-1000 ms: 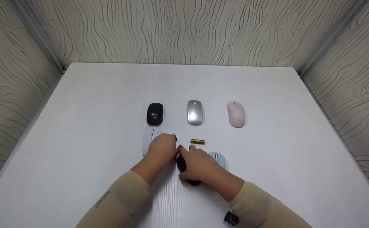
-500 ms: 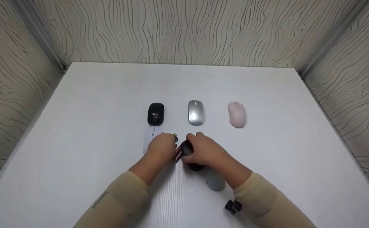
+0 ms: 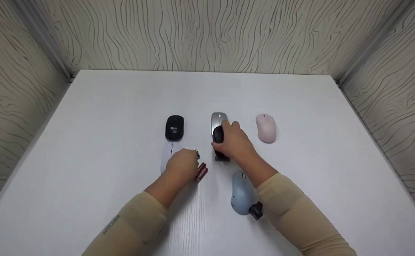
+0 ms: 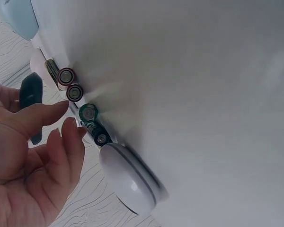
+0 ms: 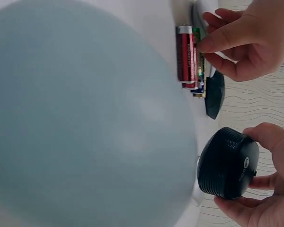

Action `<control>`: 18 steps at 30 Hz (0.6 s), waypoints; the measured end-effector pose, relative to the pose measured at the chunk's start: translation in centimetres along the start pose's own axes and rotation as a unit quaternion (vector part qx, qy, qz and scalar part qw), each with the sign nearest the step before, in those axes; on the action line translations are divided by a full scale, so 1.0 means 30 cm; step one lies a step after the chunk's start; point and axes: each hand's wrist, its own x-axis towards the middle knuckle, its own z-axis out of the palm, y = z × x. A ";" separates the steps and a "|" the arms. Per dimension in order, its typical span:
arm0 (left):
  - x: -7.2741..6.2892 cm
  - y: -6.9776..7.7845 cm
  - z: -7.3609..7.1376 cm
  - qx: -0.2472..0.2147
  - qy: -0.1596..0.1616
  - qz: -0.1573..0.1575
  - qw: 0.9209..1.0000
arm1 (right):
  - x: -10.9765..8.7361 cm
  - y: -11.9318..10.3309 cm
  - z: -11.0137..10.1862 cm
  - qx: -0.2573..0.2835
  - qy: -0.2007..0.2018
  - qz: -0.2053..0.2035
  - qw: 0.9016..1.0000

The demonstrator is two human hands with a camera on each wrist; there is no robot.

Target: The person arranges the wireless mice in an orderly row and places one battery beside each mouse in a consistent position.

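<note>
My right hand (image 3: 237, 142) grips a black computer mouse (image 3: 218, 134), thumb on one side and fingers on the other. The mouse overlaps the silver mouse (image 3: 217, 119) in the head view. My left hand (image 3: 182, 164) stays low beside the white mouse (image 3: 166, 156), its fingers bent loosely and a gap between thumb and forefinger. Right by its fingertips are a green-ended battery (image 4: 88, 112) and a dark battery (image 4: 102, 138). Two red batteries (image 3: 201, 172) lie side by side near that hand. A gold battery (image 4: 52, 71) shows behind them in the left wrist view.
A light blue mouse (image 3: 241, 195) lies below the right forearm and fills much of the right wrist view. Another black mouse (image 3: 174, 128) and a pink mouse (image 3: 266, 128) flank the silver one on the white table (image 3: 122, 106). Patterned walls (image 3: 200, 35) enclose its far sides.
My right hand has carried the black mouse forward, away from the red batteries, up to the silver mouse. The light blue mouse is now uncovered. My left hand has hardly moved.
</note>
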 end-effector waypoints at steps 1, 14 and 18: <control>0.000 0.000 -0.001 0.001 -0.001 0.000 1.000 | 0.005 0.000 0.003 -0.003 0.005 0.001 1.000; 0.023 -0.022 -0.016 0.008 -0.011 -0.003 1.000 | 0.016 0.017 0.036 -0.033 0.008 0.007 0.999; 0.027 -0.027 -0.027 0.010 -0.002 0.008 1.000 | 0.012 0.015 0.039 -0.022 -0.016 0.024 0.999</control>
